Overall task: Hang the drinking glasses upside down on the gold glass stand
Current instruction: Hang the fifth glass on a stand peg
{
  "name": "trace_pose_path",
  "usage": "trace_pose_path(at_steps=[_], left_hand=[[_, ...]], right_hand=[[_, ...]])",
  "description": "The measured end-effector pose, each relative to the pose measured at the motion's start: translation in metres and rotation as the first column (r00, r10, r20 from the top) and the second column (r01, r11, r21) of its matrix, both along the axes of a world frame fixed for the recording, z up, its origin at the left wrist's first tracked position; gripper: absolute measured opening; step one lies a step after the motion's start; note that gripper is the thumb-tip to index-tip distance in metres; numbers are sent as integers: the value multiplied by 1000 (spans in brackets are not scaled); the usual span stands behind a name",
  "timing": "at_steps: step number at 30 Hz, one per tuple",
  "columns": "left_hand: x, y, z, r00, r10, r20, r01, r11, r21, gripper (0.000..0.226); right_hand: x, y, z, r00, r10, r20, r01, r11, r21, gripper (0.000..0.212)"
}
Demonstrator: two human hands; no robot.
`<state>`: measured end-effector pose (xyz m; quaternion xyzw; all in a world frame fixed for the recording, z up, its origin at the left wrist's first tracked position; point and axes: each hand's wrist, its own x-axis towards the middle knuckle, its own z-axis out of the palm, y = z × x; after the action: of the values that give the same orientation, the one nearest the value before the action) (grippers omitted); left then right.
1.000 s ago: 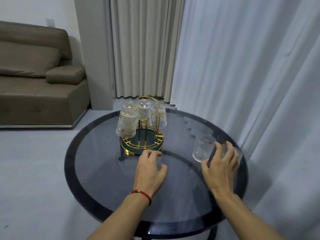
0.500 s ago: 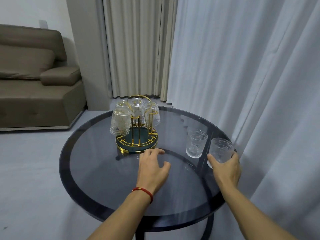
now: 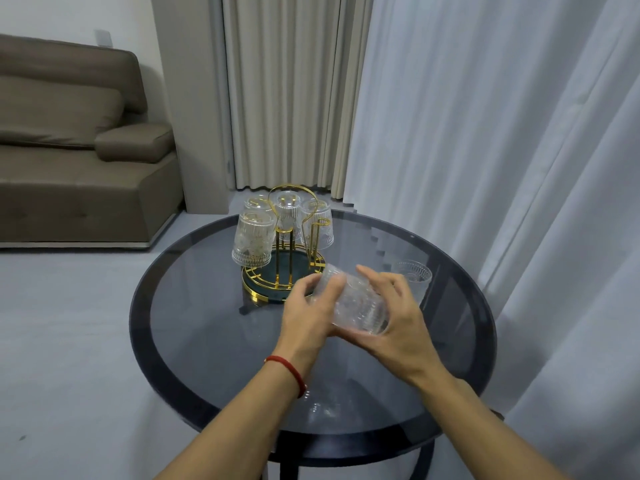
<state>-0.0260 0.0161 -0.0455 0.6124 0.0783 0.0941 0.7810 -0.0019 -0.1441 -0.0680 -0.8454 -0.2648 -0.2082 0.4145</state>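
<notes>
The gold glass stand (image 3: 282, 287) sits on the far half of the round dark glass table (image 3: 194, 327). Several ribbed clear glasses hang upside down on it, the nearest at its left (image 3: 252, 240). Two bare gold prongs face me at the front and right. Just in front of the stand, a clear ribbed glass (image 3: 356, 303) lies tilted on its side between my hands. My left hand (image 3: 308, 317) grips its base end and my right hand (image 3: 398, 323) cups its rim end. Another glass (image 3: 414, 277) stands upright on the table behind my right hand.
White curtains (image 3: 485, 168) hang close along the table's right side, beige curtains (image 3: 287, 91) behind it. A brown sofa (image 3: 69, 161) stands at the far left on a grey floor.
My right hand lifted one glass off the table's right edge and carried it left toward the stand, tipping it over. My left hand left the tabletop and took hold of the same glass.
</notes>
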Motion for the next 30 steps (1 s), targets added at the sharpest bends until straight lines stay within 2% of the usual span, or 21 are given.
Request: trace_pose_path(at_steps=[2,4,7,9,10,12,13,14,16,22,27,30], left_hand=[[2,12,3,1000,-29,-9,27,987,-161,45],[1,21,5,997,-71,6,71,972,-222,39],[4,29,2,992,-124,37,129,953,-273,34],[9,34,-3,995,-93,21,95,965,-245,30],[12,37,-7,999,-43,-10,41,986,-159,28],[18,47,-21,996,92,-22,-87,982,170,22],[21,52,-30,992,122,11,-117,921,372,21],[25,56,-42,994,108,33,-108,825,554,31],[34,60,-58,997,66,36,-71,671,738,51],[44,57,-70,999,15,39,-41,521,853,66],[44,53,-74,999,32,-14,-3,479,878,68],[44,53,-74,1000,29,-11,-1,399,917,72]], right_hand=[[-5,9,7,969,44,-241,1,983,186,82],[-7,18,8,889,169,-425,-20,943,333,68],[-3,30,9,856,190,-481,29,911,412,72],[3,35,13,885,74,-460,109,927,359,74],[8,37,17,902,-7,-432,162,933,323,72],[18,38,27,921,-134,-366,259,912,318,68],[23,39,35,926,-174,-335,292,893,342,68],[30,40,43,929,-209,-306,317,875,365,67],[45,45,61,928,-274,-251,355,854,381,67],[86,70,99,926,-349,-143,373,904,209,73],[107,92,97,941,-335,-56,337,941,38,67],[117,98,88,936,-352,-24,352,936,-25,64]])
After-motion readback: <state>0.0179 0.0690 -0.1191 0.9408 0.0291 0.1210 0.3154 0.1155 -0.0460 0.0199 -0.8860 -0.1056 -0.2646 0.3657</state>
